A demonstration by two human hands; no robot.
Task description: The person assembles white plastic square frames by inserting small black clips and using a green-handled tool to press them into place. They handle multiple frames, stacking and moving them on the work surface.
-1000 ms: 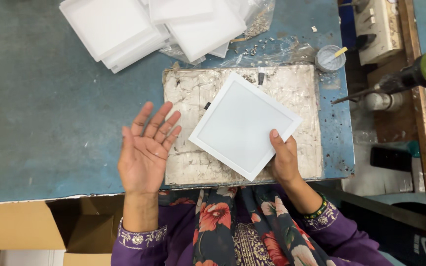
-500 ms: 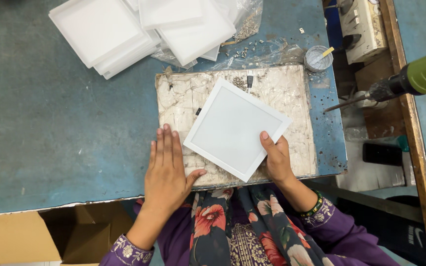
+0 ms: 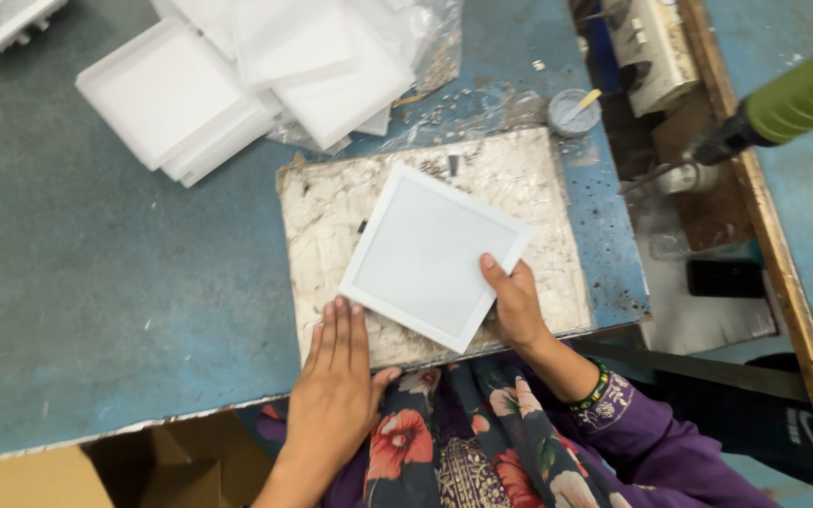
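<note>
A white square panel (image 3: 425,254) is laid tilted on a worn board (image 3: 538,188) upon the blue tabletop (image 3: 96,301). Its right edge is gripped by the right hand (image 3: 515,306), fingers closed around it. The left hand (image 3: 336,376) is pressed flat, fingers extended together, touching the panel's lower corner

the left hand (image 3: 336,395) is bare, with no ring or band to be seen, and the forearm behind it is uncovered down to the picture's edge. the right hand (image 3: 518,306) is bare too. its wrist wears a beaded bracelet (image 3: 594,390) in green, red and dark beads. behind it comes a purple sleeve (image 3: 656,442) with a pale embroidered cuff. over the lap lies a dark cloth (image 3: 463,433) printed with red and pink flowers.
</note>
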